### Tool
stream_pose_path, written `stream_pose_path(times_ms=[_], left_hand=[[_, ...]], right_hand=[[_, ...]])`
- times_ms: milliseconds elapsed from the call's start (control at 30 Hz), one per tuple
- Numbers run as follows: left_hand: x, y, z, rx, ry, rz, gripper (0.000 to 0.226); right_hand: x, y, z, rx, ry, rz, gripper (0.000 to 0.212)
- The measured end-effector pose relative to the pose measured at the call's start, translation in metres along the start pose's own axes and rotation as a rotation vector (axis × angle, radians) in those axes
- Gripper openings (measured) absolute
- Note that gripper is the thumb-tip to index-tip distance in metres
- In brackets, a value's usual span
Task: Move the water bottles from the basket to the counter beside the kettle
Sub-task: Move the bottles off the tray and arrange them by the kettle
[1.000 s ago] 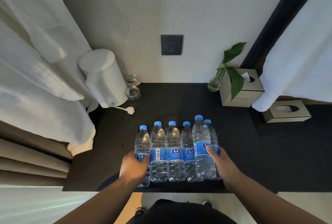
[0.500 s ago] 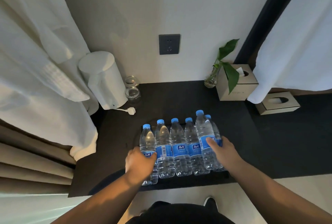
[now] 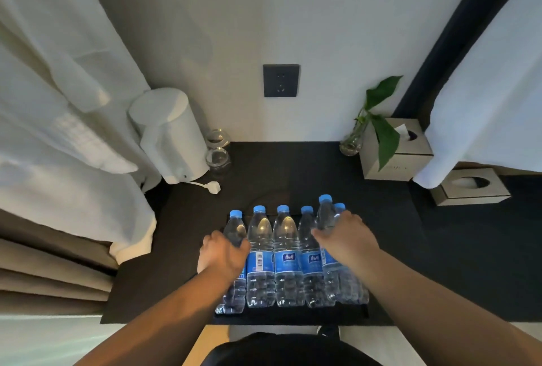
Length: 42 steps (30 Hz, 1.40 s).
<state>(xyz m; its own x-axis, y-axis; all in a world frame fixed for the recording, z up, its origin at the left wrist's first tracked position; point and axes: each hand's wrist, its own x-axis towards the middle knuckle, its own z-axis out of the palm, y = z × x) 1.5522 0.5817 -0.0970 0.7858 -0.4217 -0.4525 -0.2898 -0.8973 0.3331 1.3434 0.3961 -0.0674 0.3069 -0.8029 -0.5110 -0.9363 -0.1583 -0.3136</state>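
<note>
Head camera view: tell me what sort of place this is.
Probably a hotel room: a white kettle beside glasses, a hanging white robe, and a tissue box on the dark counter.

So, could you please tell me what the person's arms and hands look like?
Both forearms are bare up to the frame's edge: no sleeves show. The left hand and right hand wear no gloves, and no watch or bracelet shows at either wrist.
</note>
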Motion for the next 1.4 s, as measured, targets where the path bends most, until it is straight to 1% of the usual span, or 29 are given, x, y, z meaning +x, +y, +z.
stream_pose_path(times_ms=[100,200,300,400,500,633,767,867,1000,1167,1267,1400], left_hand=[[0.003,0.006,-0.005,0.063,-0.011,-0.015,0.067],[0.005,0.009,-0.011,0.043,-0.038,-0.033,0.062],[0.003,0.007,-0.014,-0.074,-0.035,-0.064,0.052],[0.002,0.004,-0.015,-0.175,-0.036,-0.075,0.042],[0.006,0.003,-0.02,-0.259,-0.081,-0.042,0.04],[0.019,0.007,-0.039,-0.211,-0.09,0.085,0.04],[0.036,0.022,-0.062,-0.26,-0.069,0.232,0.032],[0.05,0.039,-0.081,-0.287,-0.054,0.306,0.036],[0.068,0.058,-0.101,-0.41,-0.052,0.35,0.037],[0.088,0.089,-0.118,-0.408,0.05,0.426,0.033],[0.101,0.106,-0.123,-0.428,0.083,0.484,0.036],[0.121,0.123,-0.127,-0.468,0.116,0.485,0.039]], right_hand=[[0.009,-0.005,-0.007,-0.095,-0.01,-0.037,0.081],[0.014,-0.007,-0.014,-0.179,-0.017,-0.111,0.069],[0.019,-0.007,-0.02,-0.101,-0.065,-0.099,0.065],[0.024,-0.012,-0.022,-0.022,-0.1,-0.128,0.059],[0.028,-0.022,-0.024,-0.058,-0.111,-0.162,0.06],[0.033,-0.038,-0.026,-0.074,-0.097,-0.227,0.06],[0.039,-0.056,-0.034,-0.075,-0.037,-0.276,0.058],[0.044,-0.076,-0.043,-0.039,0.019,-0.311,0.058],[0.056,-0.106,-0.053,0.096,0.115,-0.336,0.056],[0.069,-0.145,-0.058,0.22,0.229,-0.395,0.054],[0.077,-0.167,-0.058,0.265,0.263,-0.432,0.056],[0.09,-0.191,-0.056,0.321,0.298,-0.484,0.054]])
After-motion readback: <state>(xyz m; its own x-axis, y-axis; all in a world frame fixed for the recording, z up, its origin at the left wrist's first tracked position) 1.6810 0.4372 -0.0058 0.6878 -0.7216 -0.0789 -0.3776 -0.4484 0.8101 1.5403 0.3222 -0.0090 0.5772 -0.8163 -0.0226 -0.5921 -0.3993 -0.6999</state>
